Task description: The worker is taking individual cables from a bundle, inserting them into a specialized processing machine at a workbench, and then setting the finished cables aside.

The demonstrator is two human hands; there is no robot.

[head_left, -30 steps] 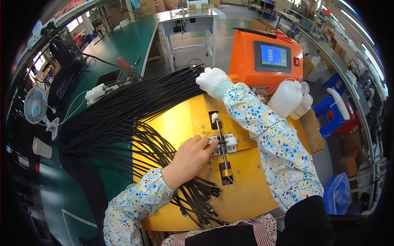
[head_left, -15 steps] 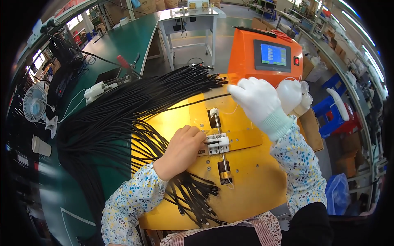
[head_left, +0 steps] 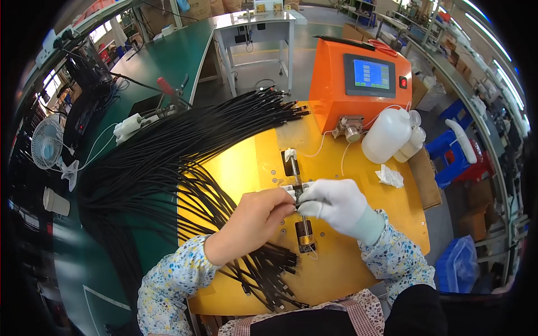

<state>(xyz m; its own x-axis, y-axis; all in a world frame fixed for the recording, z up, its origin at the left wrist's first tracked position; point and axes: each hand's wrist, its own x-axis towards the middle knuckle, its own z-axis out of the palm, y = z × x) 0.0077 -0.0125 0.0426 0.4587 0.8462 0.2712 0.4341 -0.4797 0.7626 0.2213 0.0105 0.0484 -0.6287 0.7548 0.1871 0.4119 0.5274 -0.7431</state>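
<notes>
My bare left hand (head_left: 249, 221) and my white-gloved right hand (head_left: 339, 207) meet over a small clamping fixture (head_left: 305, 228) in the middle of the yellow plate. Thumb and forefinger of the left hand pinch what looks like a black cable end, mostly covered by the fingers. The gloved fingertips are pressed together right beside them; what they grip is hidden. Both hands cover most of the fixture's white block (head_left: 287, 189). A thick bundle of black cables (head_left: 185, 131) lies to the left, and more cable ends (head_left: 269, 263) fan out below my left wrist.
An orange machine (head_left: 330, 73) with a lit screen stands at the back right. Beside it are a white plastic bottle (head_left: 386, 136) and a crumpled white tissue (head_left: 390, 176). A green table (head_left: 168, 56) extends left, with a small fan (head_left: 47, 143) and a cup (head_left: 56, 201).
My right hand has come down from the upper right to the fixture, meeting my left hand. The single black cable stretched toward the glove no longer shows there. My left hand has shifted slightly.
</notes>
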